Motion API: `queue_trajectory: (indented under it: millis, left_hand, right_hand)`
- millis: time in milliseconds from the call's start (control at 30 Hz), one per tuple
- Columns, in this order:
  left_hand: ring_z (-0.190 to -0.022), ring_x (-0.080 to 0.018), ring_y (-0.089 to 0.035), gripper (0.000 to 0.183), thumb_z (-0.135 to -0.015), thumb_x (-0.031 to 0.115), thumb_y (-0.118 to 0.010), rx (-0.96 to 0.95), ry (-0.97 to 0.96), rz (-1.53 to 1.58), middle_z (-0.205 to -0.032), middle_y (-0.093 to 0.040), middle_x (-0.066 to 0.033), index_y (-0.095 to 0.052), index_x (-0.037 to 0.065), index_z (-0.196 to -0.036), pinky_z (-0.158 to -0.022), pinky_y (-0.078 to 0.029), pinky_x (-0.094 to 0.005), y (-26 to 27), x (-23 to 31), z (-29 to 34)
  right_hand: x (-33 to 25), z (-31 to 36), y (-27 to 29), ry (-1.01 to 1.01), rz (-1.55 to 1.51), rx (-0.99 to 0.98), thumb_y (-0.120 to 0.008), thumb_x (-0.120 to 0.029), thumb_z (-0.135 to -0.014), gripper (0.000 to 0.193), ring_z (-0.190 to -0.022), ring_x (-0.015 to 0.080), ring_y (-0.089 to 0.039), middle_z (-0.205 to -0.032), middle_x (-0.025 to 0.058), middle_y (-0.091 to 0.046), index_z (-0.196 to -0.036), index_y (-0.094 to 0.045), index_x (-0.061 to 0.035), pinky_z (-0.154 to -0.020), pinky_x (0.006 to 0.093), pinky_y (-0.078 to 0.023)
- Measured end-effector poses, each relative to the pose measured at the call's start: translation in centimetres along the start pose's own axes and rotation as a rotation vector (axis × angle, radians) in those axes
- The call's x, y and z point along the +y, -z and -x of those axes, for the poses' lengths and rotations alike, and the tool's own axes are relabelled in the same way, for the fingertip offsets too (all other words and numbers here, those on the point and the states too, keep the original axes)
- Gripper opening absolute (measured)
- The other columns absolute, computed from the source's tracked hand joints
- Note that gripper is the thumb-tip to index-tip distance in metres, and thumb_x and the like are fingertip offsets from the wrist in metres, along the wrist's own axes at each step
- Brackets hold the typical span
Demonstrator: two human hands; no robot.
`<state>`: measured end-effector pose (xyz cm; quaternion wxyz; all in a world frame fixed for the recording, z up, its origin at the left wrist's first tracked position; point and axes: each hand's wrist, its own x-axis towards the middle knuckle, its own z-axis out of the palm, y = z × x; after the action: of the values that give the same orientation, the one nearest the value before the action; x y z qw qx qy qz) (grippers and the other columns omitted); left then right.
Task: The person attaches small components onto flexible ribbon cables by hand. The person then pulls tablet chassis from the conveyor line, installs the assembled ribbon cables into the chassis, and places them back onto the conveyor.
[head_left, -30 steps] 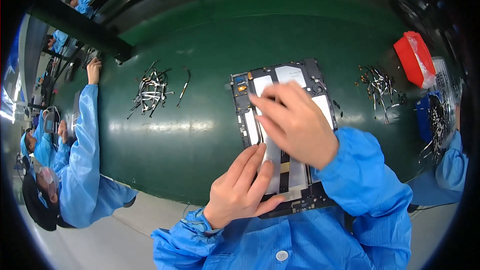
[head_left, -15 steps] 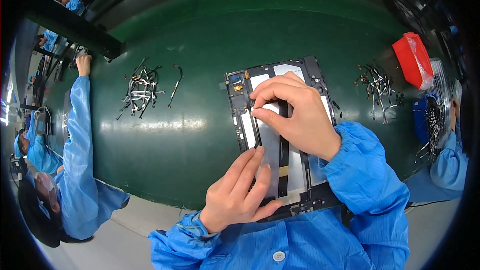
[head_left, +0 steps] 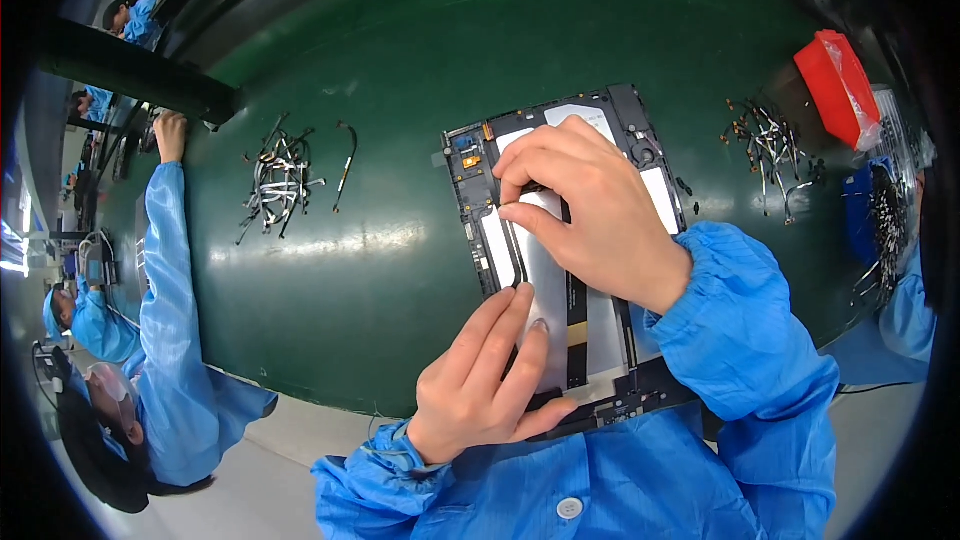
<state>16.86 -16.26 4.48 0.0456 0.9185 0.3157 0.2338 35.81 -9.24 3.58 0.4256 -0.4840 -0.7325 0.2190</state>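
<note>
Since the earlier frame, the right hand has slid slightly up the opened black tablet chassis with silver battery panels, fingertips pinched together on a thin black strip. That chassis lies flat on the green table mat, left hand pressing its lower edge, fingers extended together.
</note>
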Motion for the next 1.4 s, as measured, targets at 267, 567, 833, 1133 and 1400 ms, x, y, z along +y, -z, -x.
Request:
queue_trajectory:
  millis: [267,567,833,1133,1400]
  left_hand:
    - [-0.103,-0.0355,-0.067,0.057,-0.089,0.055,-0.057,0.0,-0.003,-0.006,-0.11,-0.067,-0.0231,-0.065,-0.001,-0.099,-0.083,-0.058,-0.0346,0.0,0.2,-0.1]
    - [-0.101,-0.0352,-0.068,0.058,-0.088,0.055,-0.058,-0.011,0.015,-0.011,-0.11,-0.067,-0.0226,-0.066,-0.001,-0.099,-0.082,-0.058,-0.0336,0.3,0.4,0.1]
    - [-0.1,-0.0342,-0.068,0.058,-0.089,0.056,-0.057,0.001,0.016,-0.016,-0.109,-0.068,-0.0224,-0.066,0.0,-0.097,-0.082,-0.058,-0.0331,0.1,0.4,-0.2]
    - [-0.101,-0.0321,-0.069,0.057,-0.089,0.056,-0.056,0.015,0.026,-0.055,-0.108,-0.069,-0.0203,-0.067,0.001,-0.097,-0.08,-0.059,-0.0326,0.0,0.2,-0.4]
    - [-0.105,-0.0298,-0.067,0.055,-0.088,0.055,-0.057,-0.007,0.038,-0.064,-0.109,-0.068,-0.0181,-0.065,0.001,-0.095,-0.081,-0.057,-0.0299,0.4,0.6,-0.3]
  right_hand:
    - [0.0,0.1,0.0,0.021,-0.019,0.009,-0.073,-0.006,-0.077,0.013,-0.089,0.0272,-0.057,-0.095,0.0055,-0.063,-0.082,-0.061,-0.0057,-0.078,0.0384,-0.047]
    - [-0.3,0.3,-0.1,0.021,0.002,-0.018,-0.072,-0.006,-0.077,0.014,-0.088,0.0271,-0.056,-0.096,0.0062,-0.063,-0.083,-0.059,-0.0055,-0.077,0.0378,-0.047]
    - [-0.1,0.0,0.1,0.002,0.014,-0.042,-0.072,-0.007,-0.077,0.015,-0.087,0.028,-0.056,-0.095,0.0067,-0.062,-0.083,-0.059,-0.0054,-0.077,0.0379,-0.047]
    - [-0.5,0.2,1.6,0.319,0.212,0.004,-0.068,-0.003,-0.073,0.019,-0.087,0.026,-0.06,-0.092,0.0055,-0.063,-0.092,-0.069,-0.0045,-0.074,0.0367,-0.048]
    - [-1.0,1.1,2.2,0.466,0.606,-0.062,-0.064,-0.016,-0.071,0.016,-0.094,0.0175,-0.055,-0.094,0.0001,-0.06,-0.082,-0.069,-0.0067,-0.074,0.0318,-0.043]
